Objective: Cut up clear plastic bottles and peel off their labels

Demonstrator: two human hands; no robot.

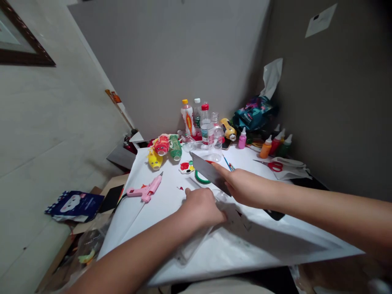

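Note:
Near the table's front, my left hand [202,206] is closed over a clear plastic bottle [192,249] lying on its side, its fingers partly hidden. My right hand [241,183] grips a flat dark grey piece [210,171] with a straight edge, tilted above the bottle; whether it is a blade or a sheet I cannot tell. Just behind the hands lie a roll of green tape [198,178] and a small palette [186,167] with red, yellow, green and black on it. A pink hot glue gun [147,190] rests left of my left hand.
Painted bottle animals in yellow [154,160], red [161,145] and green [175,148] sit at the back left. Behind stand several bottles [205,122]. Paint bottles [265,148], red-handled scissors [274,165] and a tissue pack [254,113] are at right. A wall borders the table.

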